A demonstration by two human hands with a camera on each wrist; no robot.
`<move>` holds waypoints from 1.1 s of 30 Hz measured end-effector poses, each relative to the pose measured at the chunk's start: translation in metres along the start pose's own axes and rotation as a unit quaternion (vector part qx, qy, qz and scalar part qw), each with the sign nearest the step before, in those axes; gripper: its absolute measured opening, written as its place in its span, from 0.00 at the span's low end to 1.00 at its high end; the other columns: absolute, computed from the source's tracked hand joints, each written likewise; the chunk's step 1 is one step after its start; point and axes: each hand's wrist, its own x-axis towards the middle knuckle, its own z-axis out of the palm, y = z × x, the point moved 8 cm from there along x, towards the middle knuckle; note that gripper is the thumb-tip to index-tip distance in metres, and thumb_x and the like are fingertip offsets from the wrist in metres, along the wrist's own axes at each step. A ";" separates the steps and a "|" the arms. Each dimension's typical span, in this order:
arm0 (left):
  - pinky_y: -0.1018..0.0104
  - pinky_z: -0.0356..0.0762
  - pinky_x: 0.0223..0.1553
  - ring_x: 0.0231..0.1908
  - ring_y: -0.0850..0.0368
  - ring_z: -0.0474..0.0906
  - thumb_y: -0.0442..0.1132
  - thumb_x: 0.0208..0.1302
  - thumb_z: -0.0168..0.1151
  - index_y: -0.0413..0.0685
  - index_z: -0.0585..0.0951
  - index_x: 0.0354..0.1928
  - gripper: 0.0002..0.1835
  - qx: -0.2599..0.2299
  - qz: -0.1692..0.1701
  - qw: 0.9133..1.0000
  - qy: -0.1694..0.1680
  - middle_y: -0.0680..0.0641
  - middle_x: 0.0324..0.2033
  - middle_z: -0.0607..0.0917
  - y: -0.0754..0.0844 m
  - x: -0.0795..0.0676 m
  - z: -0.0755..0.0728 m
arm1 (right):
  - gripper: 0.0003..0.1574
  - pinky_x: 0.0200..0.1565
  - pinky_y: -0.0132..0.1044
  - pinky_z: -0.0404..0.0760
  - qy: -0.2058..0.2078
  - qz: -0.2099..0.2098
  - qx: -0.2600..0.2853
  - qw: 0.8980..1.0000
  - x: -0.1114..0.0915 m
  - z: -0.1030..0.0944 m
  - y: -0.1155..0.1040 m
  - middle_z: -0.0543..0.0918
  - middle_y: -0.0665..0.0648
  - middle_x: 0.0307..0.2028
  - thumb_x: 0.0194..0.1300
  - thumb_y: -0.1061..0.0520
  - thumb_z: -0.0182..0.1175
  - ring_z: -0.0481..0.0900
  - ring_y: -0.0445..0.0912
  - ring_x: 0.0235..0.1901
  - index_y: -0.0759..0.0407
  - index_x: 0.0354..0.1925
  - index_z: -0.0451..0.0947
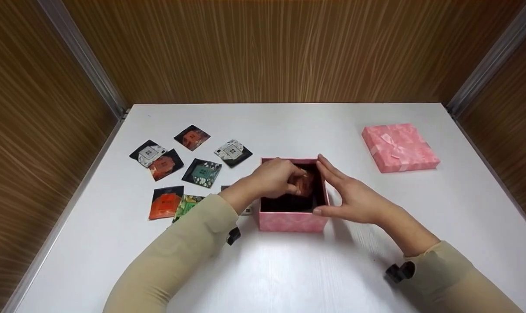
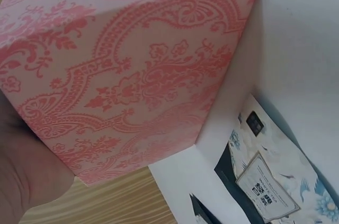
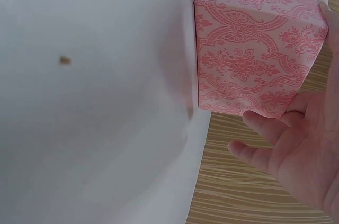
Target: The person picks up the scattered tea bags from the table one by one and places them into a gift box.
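A pink patterned box [image 1: 293, 221] stands uncovered with a dark interior. My left hand [image 1: 273, 178] reaches over its left wall, thumb and fingers pinching a small red-brown packet [image 1: 305, 184] inside. The left wrist view shows part of that hand beside the box wall [image 2: 153, 70], with the fingers hidden. My right hand [image 1: 356, 198] holds the box's right side, thumb at the near corner and forefinger at the far corner. Its other fingers [image 3: 254, 155] stand spread off the wall in the right wrist view.
Several flat square packets [image 1: 202, 172] lie to the left, some overlapping; my left sleeve covers part of them. A white floral packet [image 2: 267, 187] lies close to the box. The pink lid [image 1: 400, 148] with a bow sits at the back right. Wood-grain panels [image 1: 280, 52] border the white table.
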 end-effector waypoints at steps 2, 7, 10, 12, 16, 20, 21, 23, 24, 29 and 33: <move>0.59 0.79 0.44 0.34 0.56 0.79 0.44 0.65 0.78 0.51 0.90 0.53 0.16 -0.021 0.003 1.000 -0.006 0.53 0.29 0.85 0.001 0.000 -0.001 | 0.70 0.70 0.58 0.71 0.000 0.001 0.001 1.000 0.000 0.000 0.000 0.41 0.48 0.86 0.66 0.29 0.70 0.65 0.55 0.76 0.53 0.87 0.43; 0.61 0.79 0.48 0.36 0.58 0.80 0.43 0.65 0.79 0.47 0.88 0.60 0.23 -0.047 0.002 0.998 -0.037 0.53 0.32 0.87 0.001 -0.001 0.001 | 0.70 0.70 0.57 0.71 0.002 -0.002 0.002 1.000 0.000 0.002 0.000 0.41 0.48 0.86 0.66 0.29 0.70 0.66 0.54 0.75 0.54 0.86 0.44; 0.59 0.79 0.50 0.37 0.57 0.79 0.45 0.63 0.80 0.49 0.88 0.59 0.23 -0.023 -0.001 0.998 -0.051 0.55 0.30 0.85 0.001 0.000 0.004 | 0.70 0.70 0.58 0.71 0.002 -0.004 0.002 1.000 0.000 0.002 -0.001 0.42 0.49 0.86 0.66 0.30 0.70 0.65 0.55 0.76 0.55 0.86 0.44; 0.57 0.79 0.48 0.37 0.56 0.80 0.47 0.62 0.80 0.51 0.89 0.54 0.20 -0.002 -0.006 0.999 -0.054 0.55 0.28 0.84 0.001 0.000 0.005 | 0.69 0.70 0.58 0.70 0.002 -0.005 0.002 1.000 0.000 0.002 -0.001 0.42 0.49 0.86 0.67 0.30 0.70 0.65 0.56 0.76 0.56 0.86 0.44; 0.56 0.80 0.45 0.36 0.56 0.80 0.51 0.60 0.81 0.55 0.89 0.47 0.17 0.046 -0.029 0.997 -0.053 0.56 0.27 0.82 -0.001 0.001 0.008 | 0.69 0.70 0.58 0.70 0.002 -0.005 -0.002 1.000 0.000 0.000 -0.002 0.42 0.50 0.86 0.67 0.31 0.70 0.64 0.56 0.76 0.56 0.86 0.44; 0.54 0.81 0.46 0.39 0.56 0.80 0.54 0.60 0.81 0.57 0.88 0.47 0.18 0.094 -0.046 0.993 -0.057 0.56 0.30 0.82 -0.001 0.003 0.012 | 0.69 0.71 0.58 0.70 0.006 -0.007 -0.005 1.000 0.000 -0.001 -0.002 0.42 0.50 0.86 0.66 0.31 0.71 0.64 0.56 0.76 0.55 0.86 0.44; 0.54 0.81 0.46 0.39 0.56 0.81 0.55 0.60 0.81 0.57 0.88 0.47 0.18 0.102 -0.048 0.992 -0.058 0.56 0.30 0.82 -0.001 0.003 0.013 | 0.69 0.71 0.58 0.70 0.007 -0.007 -0.005 1.000 0.000 -0.001 -0.002 0.43 0.50 0.86 0.66 0.31 0.71 0.64 0.56 0.76 0.55 0.86 0.44; 0.54 0.81 0.47 0.40 0.55 0.82 0.55 0.59 0.81 0.57 0.88 0.45 0.18 0.113 -0.052 0.990 -0.061 0.56 0.31 0.83 -0.001 0.003 0.014 | 0.70 0.71 0.58 0.70 0.008 -0.007 -0.006 1.000 0.000 -0.002 -0.002 0.43 0.50 0.86 0.66 0.31 0.71 0.65 0.56 0.76 0.55 0.86 0.44; 0.53 0.82 0.47 0.41 0.55 0.83 0.56 0.59 0.81 0.56 0.88 0.43 0.18 0.118 -0.055 0.989 -0.063 0.55 0.31 0.84 -0.002 0.003 0.014 | 0.70 0.71 0.58 0.70 0.008 -0.007 -0.007 1.000 0.000 -0.002 -0.002 0.43 0.50 0.86 0.66 0.31 0.71 0.64 0.56 0.76 0.55 0.86 0.44; 0.52 0.82 0.50 0.44 0.53 0.84 0.58 0.59 0.80 0.55 0.88 0.42 0.19 0.131 -0.063 0.987 -0.070 0.54 0.34 0.86 -0.001 0.001 0.015 | 0.70 0.71 0.58 0.69 0.006 -0.004 -0.005 1.000 0.000 -0.001 -0.001 0.42 0.50 0.86 0.66 0.30 0.71 0.64 0.56 0.77 0.54 0.86 0.44; 0.51 0.82 0.53 0.48 0.53 0.84 0.57 0.63 0.78 0.57 0.88 0.53 0.21 0.117 -0.049 0.989 -0.072 0.53 0.39 0.88 0.002 0.000 0.013 | 0.70 0.71 0.58 0.69 0.005 -0.004 -0.005 1.000 0.000 -0.001 -0.001 0.42 0.50 0.86 0.66 0.30 0.71 0.64 0.56 0.76 0.54 0.86 0.44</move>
